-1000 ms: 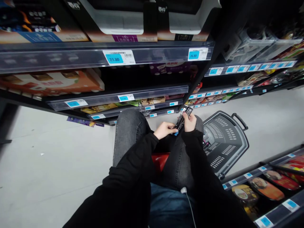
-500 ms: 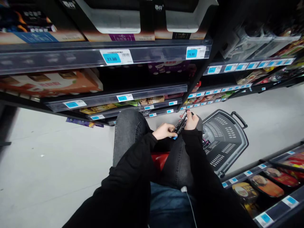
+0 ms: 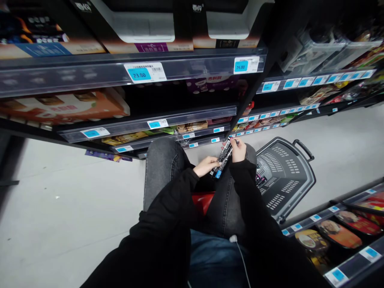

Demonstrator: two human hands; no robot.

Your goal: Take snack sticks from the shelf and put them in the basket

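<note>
pale floor (image 3: pixel 75 216) below, left hand (image 3: pixel 207 166) and right hand (image 3: pixel 239 151) pinch a black packet (image 3: pixel 225 154), its blue end (image 3: pixel 218 174) now more exposed.

The person is bending both legs, the left knee (image 3: pixel 163 154) and the right knee (image 3: pixel 251 154) standing apart, while both black-sleeved arms are reaching forward and down. The left forearm (image 3: pixel 174 196) is slanting inward across the left leg, and the left hand (image 3: pixel 207 165) is pinching between the knees, its fingers pointing right. The right forearm (image 3: pixel 247 184) is extending more directly forward, and the right hand (image 3: pixel 239 150) is gripping with curled fingers beside the right knee, near the left hand but farther forward.
</note>
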